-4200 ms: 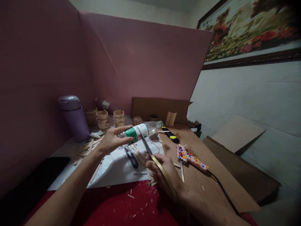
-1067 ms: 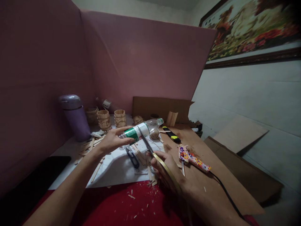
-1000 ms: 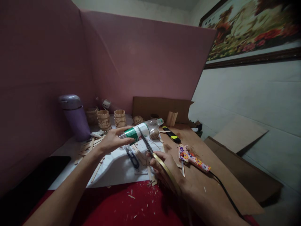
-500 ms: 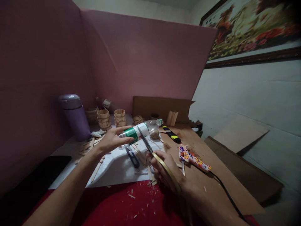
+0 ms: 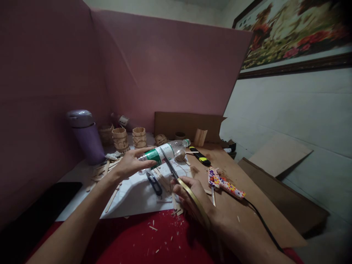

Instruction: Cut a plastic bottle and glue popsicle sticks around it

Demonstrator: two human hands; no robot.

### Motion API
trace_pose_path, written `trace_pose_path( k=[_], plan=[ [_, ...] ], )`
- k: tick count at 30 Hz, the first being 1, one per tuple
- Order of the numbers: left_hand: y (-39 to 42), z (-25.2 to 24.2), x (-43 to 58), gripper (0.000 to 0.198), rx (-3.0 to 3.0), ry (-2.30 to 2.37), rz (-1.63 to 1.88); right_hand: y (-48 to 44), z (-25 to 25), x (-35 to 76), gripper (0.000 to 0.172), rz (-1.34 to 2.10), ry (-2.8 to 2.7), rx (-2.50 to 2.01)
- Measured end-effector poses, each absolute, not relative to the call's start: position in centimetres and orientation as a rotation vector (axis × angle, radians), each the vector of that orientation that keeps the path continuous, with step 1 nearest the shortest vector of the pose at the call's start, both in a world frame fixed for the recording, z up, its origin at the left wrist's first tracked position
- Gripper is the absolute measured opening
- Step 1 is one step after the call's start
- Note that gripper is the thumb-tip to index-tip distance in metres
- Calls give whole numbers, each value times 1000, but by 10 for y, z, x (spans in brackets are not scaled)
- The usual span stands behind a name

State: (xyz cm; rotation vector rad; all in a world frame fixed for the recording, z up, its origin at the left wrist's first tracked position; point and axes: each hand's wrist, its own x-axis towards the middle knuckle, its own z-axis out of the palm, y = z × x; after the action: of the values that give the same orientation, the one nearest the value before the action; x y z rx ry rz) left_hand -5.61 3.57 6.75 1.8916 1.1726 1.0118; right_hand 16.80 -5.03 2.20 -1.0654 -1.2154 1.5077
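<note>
My left hand (image 5: pixel 134 162) is wrapped round the base end of a clear plastic bottle (image 5: pixel 180 145) with a green and white label. The bottle lies tilted in the air, its green cap pointing to the right and away. In my right hand (image 5: pixel 194 200) is a pair of scissors (image 5: pixel 172 169) with gold-coloured handles. Their blades lie against the label near the middle of the bottle; whether they have cut into it I cannot tell. Below the bottle are a dark blue thread snipper (image 5: pixel 154 184) and wooden craft sticks (image 5: pixel 112 198) on white paper.
A floral glue gun (image 5: pixel 225 184) with a black cord and a black-yellow utility knife (image 5: pixel 200 156) lie on cardboard at right. Behind stand small stick-built cups (image 5: pixel 139 137), a twine ball (image 5: pixel 161 139) and a purple flask (image 5: pixel 89 141). Wood scraps litter the red cloth (image 5: pixel 143 238).
Hands, bottle and scissors keep nearly the same pose. The whole view has shifted very slightly.
</note>
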Motion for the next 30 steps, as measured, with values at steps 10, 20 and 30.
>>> trace_pose_path(
  k=[10, 20, 30],
  plan=[
    [37, 66, -56, 64, 1892, 1156, 1002, -50, 19, 167, 51, 1477, -1226, -1108],
    [37, 66, -60, 64, 2016, 1255, 984, -42, 9, 168, 64, 1556, -1210, -1109],
    [36, 66, -62, 64, 2147, 1253, 980, -48, 31, 169, 79, 1644, -1110, -1133]
  ],
)
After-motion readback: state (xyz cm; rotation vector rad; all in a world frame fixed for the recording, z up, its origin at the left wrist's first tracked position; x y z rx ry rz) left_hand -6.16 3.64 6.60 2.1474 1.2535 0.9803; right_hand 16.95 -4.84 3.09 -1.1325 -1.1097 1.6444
